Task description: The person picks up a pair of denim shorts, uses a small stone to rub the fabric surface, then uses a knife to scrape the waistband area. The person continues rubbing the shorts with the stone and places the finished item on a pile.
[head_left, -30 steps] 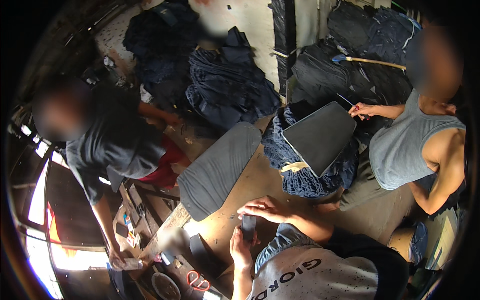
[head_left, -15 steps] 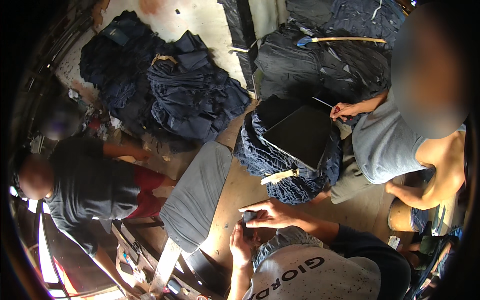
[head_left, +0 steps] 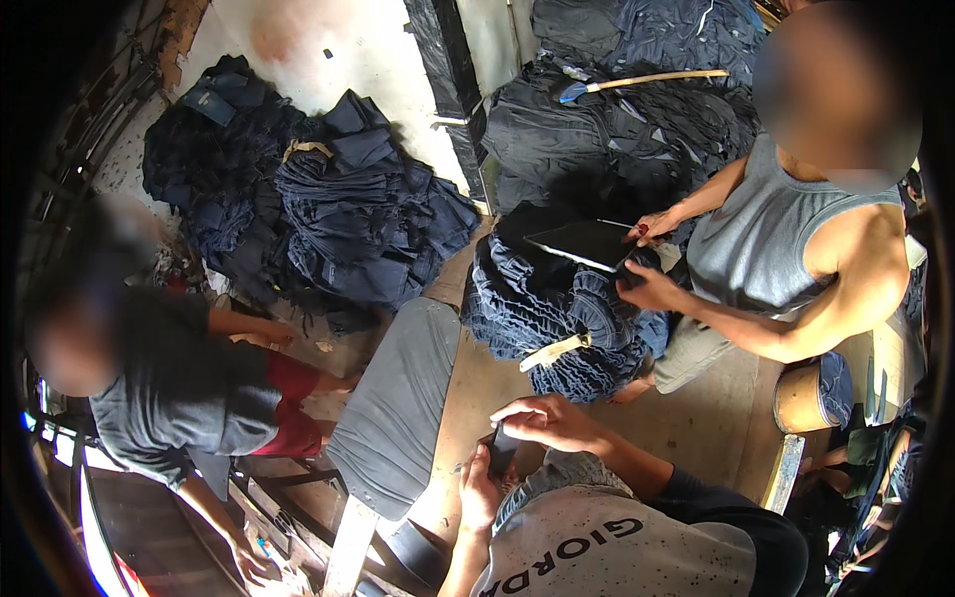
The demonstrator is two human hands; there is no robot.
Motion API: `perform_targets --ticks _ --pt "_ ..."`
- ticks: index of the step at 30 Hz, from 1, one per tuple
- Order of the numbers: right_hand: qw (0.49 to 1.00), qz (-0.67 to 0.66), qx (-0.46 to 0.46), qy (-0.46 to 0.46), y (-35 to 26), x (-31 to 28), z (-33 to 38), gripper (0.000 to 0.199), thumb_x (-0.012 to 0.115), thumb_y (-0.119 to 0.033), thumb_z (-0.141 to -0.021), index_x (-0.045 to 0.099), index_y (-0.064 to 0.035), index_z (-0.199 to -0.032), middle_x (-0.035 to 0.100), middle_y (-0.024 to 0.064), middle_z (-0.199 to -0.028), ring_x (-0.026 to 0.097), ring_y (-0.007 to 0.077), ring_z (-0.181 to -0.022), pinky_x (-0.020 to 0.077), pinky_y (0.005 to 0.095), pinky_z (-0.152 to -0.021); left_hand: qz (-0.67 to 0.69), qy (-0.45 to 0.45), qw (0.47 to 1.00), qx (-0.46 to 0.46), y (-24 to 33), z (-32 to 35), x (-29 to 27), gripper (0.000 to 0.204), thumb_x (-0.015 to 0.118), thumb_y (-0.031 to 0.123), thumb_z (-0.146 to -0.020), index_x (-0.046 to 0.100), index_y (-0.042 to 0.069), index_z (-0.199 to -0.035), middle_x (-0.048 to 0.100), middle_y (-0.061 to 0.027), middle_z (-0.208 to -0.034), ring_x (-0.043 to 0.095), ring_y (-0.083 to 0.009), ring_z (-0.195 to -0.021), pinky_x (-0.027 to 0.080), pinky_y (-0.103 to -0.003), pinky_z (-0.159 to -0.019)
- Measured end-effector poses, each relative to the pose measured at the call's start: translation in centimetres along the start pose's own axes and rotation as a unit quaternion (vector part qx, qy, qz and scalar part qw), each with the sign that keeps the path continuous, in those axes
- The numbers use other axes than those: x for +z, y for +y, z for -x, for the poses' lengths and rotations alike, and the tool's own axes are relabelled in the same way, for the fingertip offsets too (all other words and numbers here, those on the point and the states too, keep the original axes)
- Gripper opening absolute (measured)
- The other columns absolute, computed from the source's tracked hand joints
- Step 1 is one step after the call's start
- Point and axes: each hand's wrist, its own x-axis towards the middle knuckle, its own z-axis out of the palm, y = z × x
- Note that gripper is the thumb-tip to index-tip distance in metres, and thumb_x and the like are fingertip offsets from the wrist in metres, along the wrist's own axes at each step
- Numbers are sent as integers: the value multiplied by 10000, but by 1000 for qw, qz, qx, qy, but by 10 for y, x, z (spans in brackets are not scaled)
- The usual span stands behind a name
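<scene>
At the lower middle, my left hand (head_left: 478,495) is closed around a small dark rectangular object (head_left: 502,448), perhaps a phone; its front cannot be made out. My right hand (head_left: 553,424) grips it from the other side, fingers bent over its upper edge. Just beyond my hands, a bundle of dark blue gathered cloth (head_left: 497,308), tied with a pale strip (head_left: 554,352), rests on the floor. Over it, a co-worker at the right holds a flat black panel (head_left: 582,245) in both hands, with a thin rod along its far edge.
A grey padded bench (head_left: 393,408) stands left of my hands. Dark cloth heaps (head_left: 368,219) lie at the far left and far right, by a black-wrapped post (head_left: 443,80). Another person in a dark shirt (head_left: 199,368) leans at left. A bucket (head_left: 804,396) stands at right.
The co-worker at the right has brought a second hand to the black panel and tilted it up off the bundle. My hands keep hold of the small dark object.
</scene>
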Motion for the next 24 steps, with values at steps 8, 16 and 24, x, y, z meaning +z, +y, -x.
perform_targets --ticks 8,16,24 --pt "985 -134 93 61 13 23 -1 262 690 -200 -964 702 -32 -1166 738 47 -1045 694 122 -944 577 274 -809 -33 -21 999 -5 -1 10 -25 568 337 394 -1057 553 -88 -1266 631 -128 -856 563 -183 -712 484 -324 -716" --pt "996 57 40 56 15 45 4 279 728 -194 -936 708 -18 -1152 739 66 -1063 684 113 -986 578 280 -815 -18 -37 999 -3 -9 9 -53 555 328 394 -1058 545 -62 -1288 631 -116 -870 576 -189 -743 481 -327 -719" --pt "993 85 -61 51 15 53 6 347 750 -114 -911 661 -36 -1237 709 9 -1014 643 60 -849 555 241 -698 36 -34 999 -21 -12 12 -53 485 364 360 -1069 572 -36 -1254 642 -97 -884 586 -159 -743 490 -296 -701"
